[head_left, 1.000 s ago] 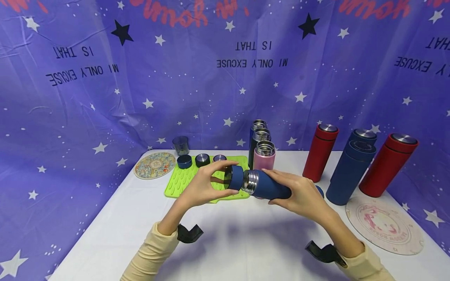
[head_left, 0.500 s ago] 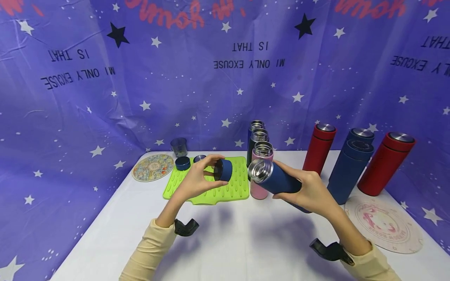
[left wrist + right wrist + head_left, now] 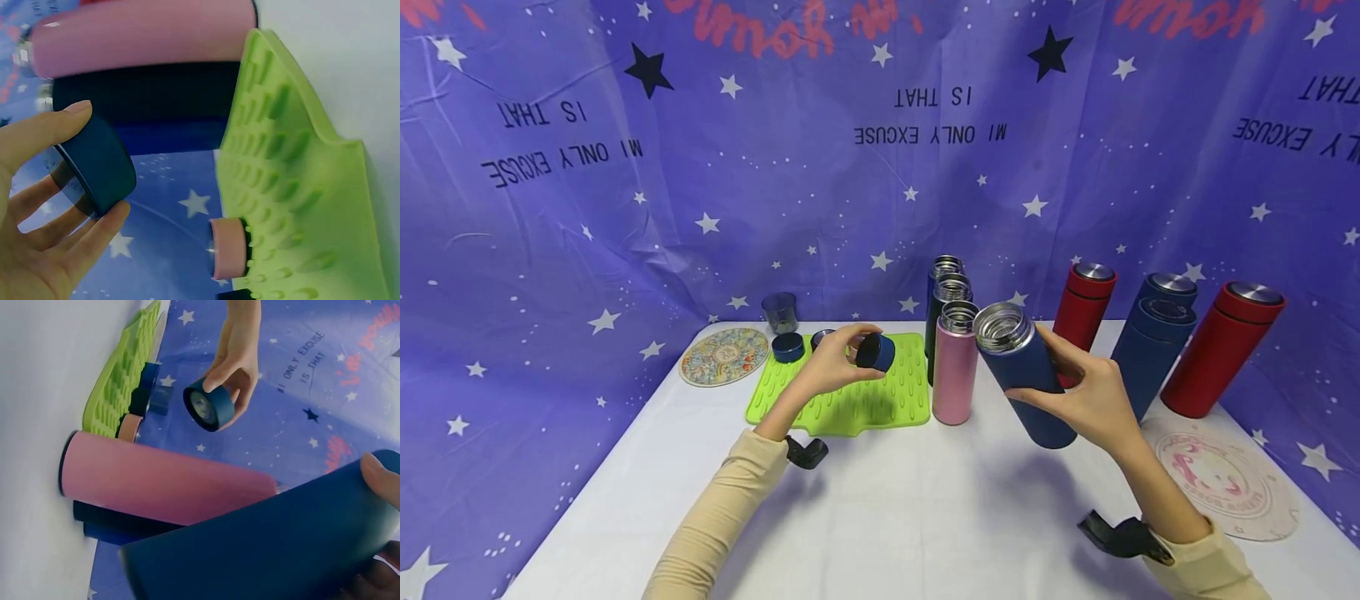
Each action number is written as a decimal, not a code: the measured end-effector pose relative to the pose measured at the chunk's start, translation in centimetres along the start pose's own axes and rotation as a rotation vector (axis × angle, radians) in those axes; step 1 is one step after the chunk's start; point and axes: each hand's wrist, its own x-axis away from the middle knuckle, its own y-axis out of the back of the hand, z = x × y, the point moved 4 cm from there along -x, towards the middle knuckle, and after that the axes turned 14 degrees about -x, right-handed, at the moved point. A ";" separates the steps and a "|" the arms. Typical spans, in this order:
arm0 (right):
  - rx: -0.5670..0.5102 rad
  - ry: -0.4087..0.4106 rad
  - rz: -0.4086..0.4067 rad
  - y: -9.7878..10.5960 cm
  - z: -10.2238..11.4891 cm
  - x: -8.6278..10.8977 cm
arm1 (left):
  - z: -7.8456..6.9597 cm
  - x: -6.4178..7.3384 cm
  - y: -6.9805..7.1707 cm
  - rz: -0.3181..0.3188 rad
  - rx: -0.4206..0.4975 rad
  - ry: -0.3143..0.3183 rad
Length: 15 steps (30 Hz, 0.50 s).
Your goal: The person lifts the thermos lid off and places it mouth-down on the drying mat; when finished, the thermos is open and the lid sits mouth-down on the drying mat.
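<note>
My left hand (image 3: pixel 835 360) pinches a dark blue bottle lid (image 3: pixel 876 352) between thumb and fingers, above the green drying mat (image 3: pixel 880 408). In the left wrist view the lid (image 3: pixel 103 165) is tilted on its side. My right hand (image 3: pixel 1093 396) grips an uncapped blue thermos bottle (image 3: pixel 1030 383) round its body, tilted, with its steel mouth up and to the left. In the right wrist view this bottle (image 3: pixel 269 544) fills the lower part. Just left of it an open pink bottle (image 3: pixel 955 375) stands upright, with two dark open bottles (image 3: pixel 934 321) behind.
Two lids stay visible on the mat, one dark blue (image 3: pixel 787 347). A clear cup (image 3: pixel 780 312) and a patterned round coaster (image 3: pixel 725 357) lie at the left. Capped red bottles (image 3: pixel 1221 354) and blue bottles (image 3: pixel 1153 350) stand at the right, near a pink round mat (image 3: pixel 1221 479).
The lid and the blue bottle have come apart. My left hand has carried the lid left over the mat; my right hand has moved the bottle right and turned it more upright.
</note>
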 end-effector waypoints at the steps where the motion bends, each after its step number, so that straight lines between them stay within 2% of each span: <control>1: -0.009 -0.006 -0.016 0.1 -0.2 0.0 | 0.2 -0.4 -0.3 0.008 -0.009 -0.005; 5: -0.036 -0.006 -0.057 0.4 -0.7 -0.1 | 1.2 -1.9 -1.9 0.038 -0.028 0.002; 8: -0.045 -0.004 -0.069 0.4 -1.0 -0.2 | 1.9 -3.0 -3.0 0.049 -0.047 0.032; 15: -0.047 -0.003 -0.104 0.3 -1.4 -0.4 | 2.8 -5.2 -4.5 0.018 -0.086 0.077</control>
